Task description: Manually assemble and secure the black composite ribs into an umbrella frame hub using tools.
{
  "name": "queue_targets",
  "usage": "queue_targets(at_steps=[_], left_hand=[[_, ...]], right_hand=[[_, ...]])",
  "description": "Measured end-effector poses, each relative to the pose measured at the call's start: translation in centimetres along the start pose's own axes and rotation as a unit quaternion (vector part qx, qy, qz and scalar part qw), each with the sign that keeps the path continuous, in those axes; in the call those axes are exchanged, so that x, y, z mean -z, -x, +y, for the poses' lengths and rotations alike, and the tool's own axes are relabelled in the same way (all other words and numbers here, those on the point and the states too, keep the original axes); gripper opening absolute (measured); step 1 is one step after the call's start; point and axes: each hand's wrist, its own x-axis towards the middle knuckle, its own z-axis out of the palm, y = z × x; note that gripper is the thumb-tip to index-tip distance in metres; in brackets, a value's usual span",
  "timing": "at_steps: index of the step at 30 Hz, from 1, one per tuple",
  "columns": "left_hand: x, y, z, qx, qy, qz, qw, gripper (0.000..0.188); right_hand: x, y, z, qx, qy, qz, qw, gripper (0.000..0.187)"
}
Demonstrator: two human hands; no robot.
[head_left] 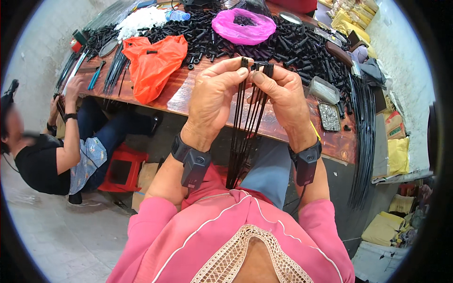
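Note:
Above the near edge of the table, my two hands hold up a bundle of thin black rods (241,137) that look like umbrella ribs. Their upper ends are at my fingertips, and the long lower ends hang down toward my lap. My left hand (207,96) pinches some of the rod ends between thumb and forefinger. Close beside it, my right hand (284,96) is closed on the other rod ends, thumb pressed to the fingers. Between the fingertips runs a fine line, perhaps wire, too thin to make out well.
Black plastic tube parts (292,45) heap across the table (165,101), around a pink bag (243,40) and an orange bag (153,70). A tin of small metal pieces (329,117) and more black rods (362,141) lie right. At left, a co-worker (52,155) sits near blue-handled pliers (96,75).

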Motion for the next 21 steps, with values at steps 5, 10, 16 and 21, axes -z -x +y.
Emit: queue_targets(at_steps=[5,10,16,21], left_hand=[[0.8,-0.2,0.1,0.022,-0.014,-0.026,0.999,0.025],[3.3,0.0,0.0,-0.011,-0.133,0.073,0.988,0.032],[11.7,2.3,2.8,-0.010,-0.190,0.231,0.954,0.032],[10.5,1.3,2.1,-0.018,-0.317,0.202,0.926,0.025]], right_hand=[[-0.3,0.3,0.3,0.005,-0.008,0.013,1.000,0.019],[1.1,0.5,0.0,0.008,0.002,0.027,1.000,0.020],[5.5,1.6,0.9,0.002,-0.102,0.055,0.993,0.020],[6.1,2.0,1.2,0.009,-0.102,0.042,0.994,0.020]])
